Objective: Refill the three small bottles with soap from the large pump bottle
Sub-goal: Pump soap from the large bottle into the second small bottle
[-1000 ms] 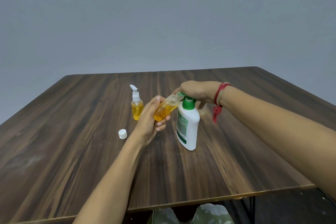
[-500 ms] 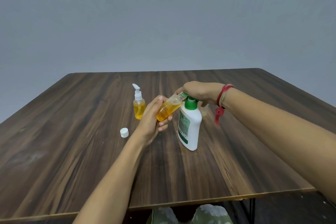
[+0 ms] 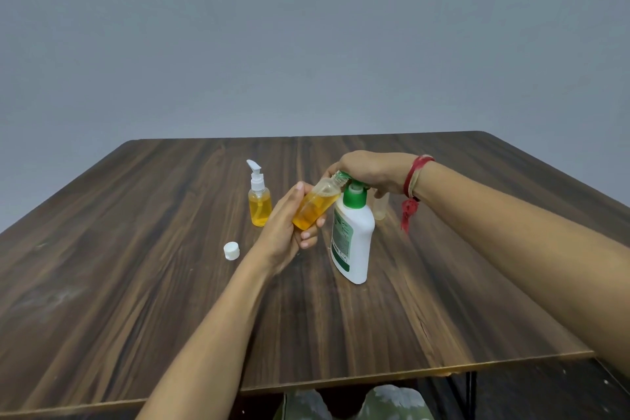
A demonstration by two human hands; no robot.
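My left hand grips a small clear bottle partly full of orange soap, tilted with its open neck up against the green nozzle of the large white pump bottle. My right hand lies on top of the green pump head, palm down. A second small bottle with a white pump top and orange soap stands upright to the left. A third small bottle, clear and pale, stands behind the large bottle, mostly hidden by my right wrist.
A loose white cap lies on the dark wooden table, left of my left wrist. The table's near edge runs along the bottom, with patterned cloth below it. A grey wall stands behind.
Both hands and the bottles hold the same pose. The whole scene has shifted only slightly in the frame, from a small head movement.
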